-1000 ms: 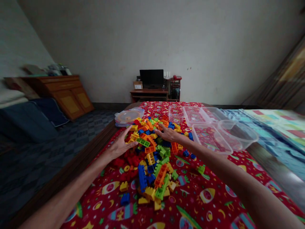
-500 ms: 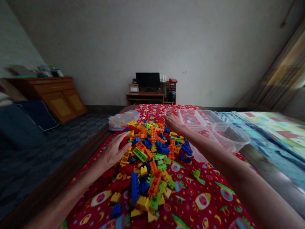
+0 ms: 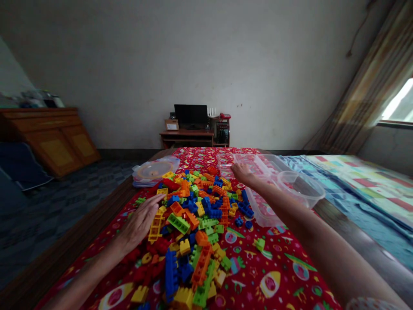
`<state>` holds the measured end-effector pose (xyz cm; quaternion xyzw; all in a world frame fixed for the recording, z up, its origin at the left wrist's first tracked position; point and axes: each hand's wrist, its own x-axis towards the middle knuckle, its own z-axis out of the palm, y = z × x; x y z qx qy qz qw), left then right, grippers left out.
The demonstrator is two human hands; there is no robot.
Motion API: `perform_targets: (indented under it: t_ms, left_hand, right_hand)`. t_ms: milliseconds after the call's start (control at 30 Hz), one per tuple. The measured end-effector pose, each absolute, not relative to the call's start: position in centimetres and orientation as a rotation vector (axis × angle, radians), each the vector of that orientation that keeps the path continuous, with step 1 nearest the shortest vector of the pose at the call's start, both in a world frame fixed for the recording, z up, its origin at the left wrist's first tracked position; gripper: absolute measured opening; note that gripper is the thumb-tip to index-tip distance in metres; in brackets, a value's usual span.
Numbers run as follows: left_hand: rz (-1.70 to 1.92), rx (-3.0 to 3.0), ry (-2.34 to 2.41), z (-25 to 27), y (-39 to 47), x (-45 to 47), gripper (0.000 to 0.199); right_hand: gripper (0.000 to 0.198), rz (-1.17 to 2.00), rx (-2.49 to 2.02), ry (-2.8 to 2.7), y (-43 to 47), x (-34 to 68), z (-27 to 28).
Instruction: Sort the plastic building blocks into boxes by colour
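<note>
A heap of bright toy building bricks point(image 3: 211, 213) in blue, orange, green, yellow and red lies on a red patterned cloth point(image 3: 240, 267). At the heap's left side rests my left hand point(image 3: 140, 224), open with its fingers stretched out close together, beside a yellow brick point(image 3: 155, 227). My right hand point(image 3: 242, 172) reaches far forward over the clear divided plastic container point(image 3: 266, 219), beyond the heap's right edge. Its fingers look extended, and nothing shows in them, though they are small in view. Under it, part of the container is hidden.
Flat translucent lids point(image 3: 156, 171) are stacked left of the heap. A clear round bowl point(image 3: 301, 189) sits at the container's right side. One green brick point(image 3: 259, 244) lies apart on the cloth. To the right is a bed point(image 3: 364, 181); a desk with a monitor point(image 3: 191, 116) stands against the wall.
My right hand has moved right, from the heap's far edge to over the container. My left hand has drawn back slightly toward me. The whole view has turned a little to the right.
</note>
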<state>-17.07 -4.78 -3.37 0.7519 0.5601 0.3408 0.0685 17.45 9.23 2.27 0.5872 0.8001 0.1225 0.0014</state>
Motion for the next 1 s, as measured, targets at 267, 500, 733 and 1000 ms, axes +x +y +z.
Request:
perform_targets:
  t_ms: [267, 500, 733, 1000]
  left_hand:
    - [1.052, 2.291, 1.732, -3.2, -5.1, -17.5, 0.056]
    - [0.964, 2.226, 1.87, -3.7, -5.0, -20.3, 0.063]
    - [0.933, 1.965, 1.79, -5.8, -4.7, -20.6, 0.077]
    - [1.108, 1.797, 1.6, -2.9, -4.0, -15.2, 0.092]
  right_hand:
    - [0.043, 0.331, 1.867, 2.529, 9.0, 17.3, 2.1]
    - [0.057, 0.242, 1.68, 2.924, 6.4, 15.7, 1.9]
    - [0.053, -0.185, 1.661, 2.992, 0.9, 12.2, -1.8]
    - [0.067, -0.465, 1.825, 2.9, 1.9, 6.3, -1.7]
